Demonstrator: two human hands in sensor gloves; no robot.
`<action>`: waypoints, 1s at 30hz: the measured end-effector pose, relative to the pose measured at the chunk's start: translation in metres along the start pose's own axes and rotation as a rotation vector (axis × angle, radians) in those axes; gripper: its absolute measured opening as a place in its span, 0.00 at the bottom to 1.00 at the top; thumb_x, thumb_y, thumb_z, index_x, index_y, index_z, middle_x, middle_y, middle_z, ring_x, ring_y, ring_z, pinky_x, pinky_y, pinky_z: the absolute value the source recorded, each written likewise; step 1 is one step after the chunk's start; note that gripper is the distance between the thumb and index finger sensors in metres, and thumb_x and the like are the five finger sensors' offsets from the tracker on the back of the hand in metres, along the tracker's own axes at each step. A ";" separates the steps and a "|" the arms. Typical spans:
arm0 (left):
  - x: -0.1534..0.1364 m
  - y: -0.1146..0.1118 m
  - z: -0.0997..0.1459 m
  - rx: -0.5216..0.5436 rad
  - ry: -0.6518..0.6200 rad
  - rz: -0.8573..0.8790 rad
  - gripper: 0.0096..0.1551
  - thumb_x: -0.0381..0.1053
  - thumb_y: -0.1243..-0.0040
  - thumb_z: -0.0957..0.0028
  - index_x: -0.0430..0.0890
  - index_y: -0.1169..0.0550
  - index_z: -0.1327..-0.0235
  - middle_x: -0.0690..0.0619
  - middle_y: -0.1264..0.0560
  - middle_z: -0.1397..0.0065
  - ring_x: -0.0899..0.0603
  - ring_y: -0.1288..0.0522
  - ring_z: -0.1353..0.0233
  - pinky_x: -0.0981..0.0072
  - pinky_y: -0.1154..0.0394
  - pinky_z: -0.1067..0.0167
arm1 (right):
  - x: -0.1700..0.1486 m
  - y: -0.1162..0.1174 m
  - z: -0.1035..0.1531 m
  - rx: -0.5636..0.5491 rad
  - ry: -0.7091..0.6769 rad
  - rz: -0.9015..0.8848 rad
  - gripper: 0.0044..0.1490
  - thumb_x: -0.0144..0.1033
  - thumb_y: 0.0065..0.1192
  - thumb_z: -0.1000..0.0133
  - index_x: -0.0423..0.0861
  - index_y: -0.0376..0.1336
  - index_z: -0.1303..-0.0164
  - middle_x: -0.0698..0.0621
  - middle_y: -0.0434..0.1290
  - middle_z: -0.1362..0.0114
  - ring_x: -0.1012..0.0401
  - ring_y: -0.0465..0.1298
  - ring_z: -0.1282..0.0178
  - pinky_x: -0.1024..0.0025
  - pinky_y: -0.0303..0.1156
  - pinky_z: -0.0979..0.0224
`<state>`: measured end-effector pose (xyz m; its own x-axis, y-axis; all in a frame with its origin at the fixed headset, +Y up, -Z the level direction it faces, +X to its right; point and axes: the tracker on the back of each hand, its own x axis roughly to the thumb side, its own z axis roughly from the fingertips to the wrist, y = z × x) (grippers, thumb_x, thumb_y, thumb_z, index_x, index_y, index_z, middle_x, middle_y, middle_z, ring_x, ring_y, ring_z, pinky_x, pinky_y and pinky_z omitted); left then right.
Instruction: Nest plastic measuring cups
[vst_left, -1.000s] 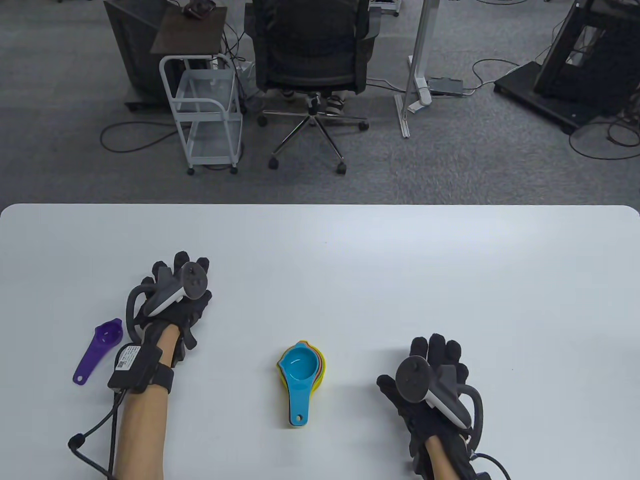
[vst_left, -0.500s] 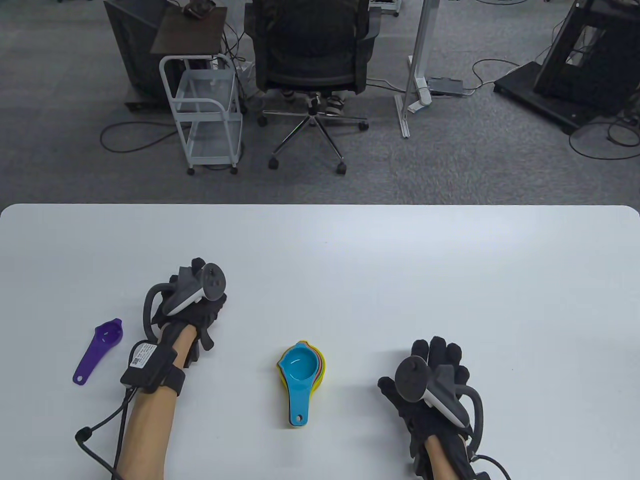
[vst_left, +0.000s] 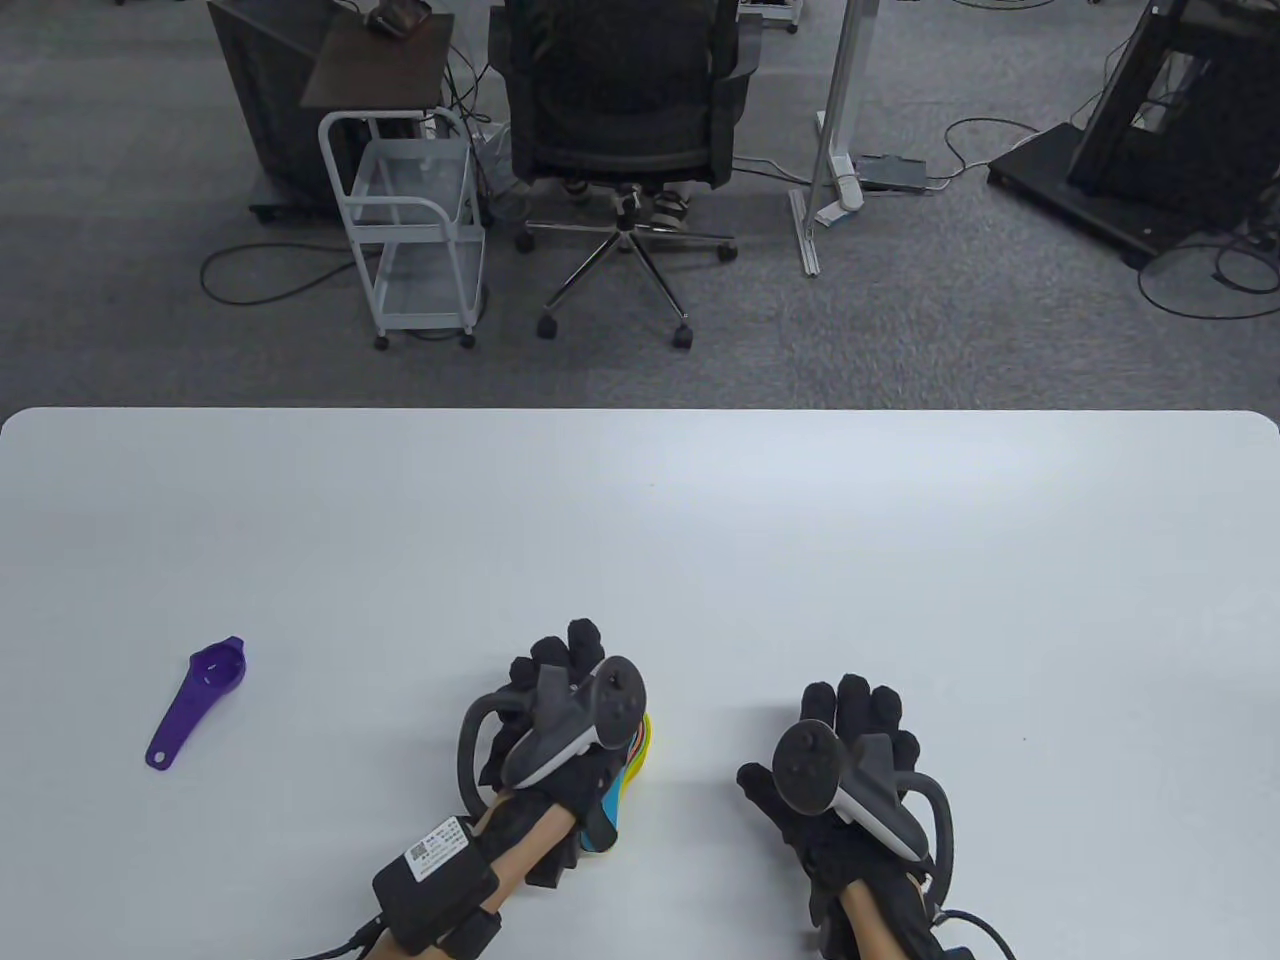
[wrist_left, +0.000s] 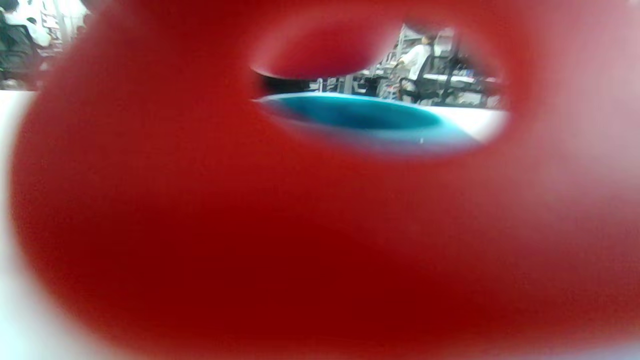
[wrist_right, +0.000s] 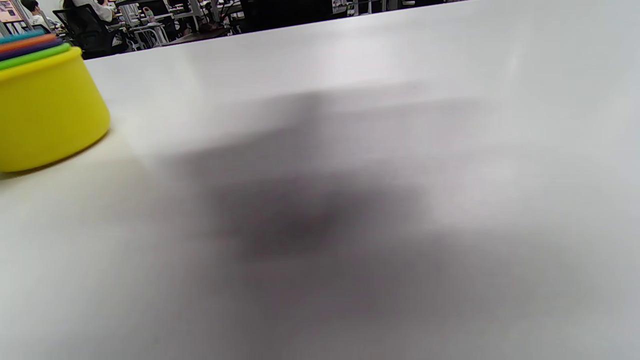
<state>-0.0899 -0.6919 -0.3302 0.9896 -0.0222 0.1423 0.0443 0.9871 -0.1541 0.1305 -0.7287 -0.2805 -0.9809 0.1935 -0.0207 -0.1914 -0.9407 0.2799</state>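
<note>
Left hand (vst_left: 560, 740) over the stacked cups (vst_left: 640, 745), grip unclear; right hand (vst_left: 850, 770) released, flat on the surface (vst_left: 800, 550).

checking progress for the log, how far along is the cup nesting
Mostly done: the nested stack sits as one, yellow outermost, blue innermost. In hand: the left hand is over that stack; whether it grips it is hidden. The right hand rests apart on the table. Left: the purple piece lies alone at far left.

left hand (vst_left: 560, 735): palm down, fingers forward | right hand (vst_left: 840, 770): flat, fingers spread
</note>
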 end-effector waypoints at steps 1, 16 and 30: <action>0.005 -0.002 0.002 -0.011 0.008 -0.009 0.50 0.64 0.56 0.34 0.33 0.52 0.15 0.25 0.48 0.24 0.27 0.38 0.33 0.30 0.39 0.37 | 0.000 0.000 0.000 0.001 0.000 -0.002 0.65 0.66 0.35 0.40 0.29 0.23 0.17 0.19 0.19 0.19 0.24 0.24 0.26 0.22 0.30 0.28; 0.019 -0.023 -0.003 -0.053 0.067 -0.054 0.51 0.65 0.59 0.34 0.31 0.53 0.15 0.25 0.48 0.25 0.26 0.40 0.32 0.27 0.42 0.35 | -0.001 0.000 0.000 0.031 0.010 -0.002 0.65 0.66 0.35 0.39 0.29 0.23 0.17 0.19 0.19 0.20 0.24 0.24 0.27 0.22 0.30 0.29; -0.085 0.040 -0.002 0.183 -0.011 0.148 0.56 0.72 0.59 0.41 0.38 0.56 0.13 0.27 0.61 0.14 0.18 0.57 0.19 0.20 0.56 0.30 | -0.001 -0.002 0.001 0.037 0.009 -0.012 0.65 0.66 0.35 0.40 0.29 0.23 0.17 0.19 0.19 0.20 0.24 0.24 0.27 0.22 0.30 0.29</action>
<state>-0.1716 -0.6509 -0.3500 0.9818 0.1257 0.1421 -0.1277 0.9918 0.0052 0.1316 -0.7270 -0.2805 -0.9789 0.2016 -0.0332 -0.2017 -0.9274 0.3150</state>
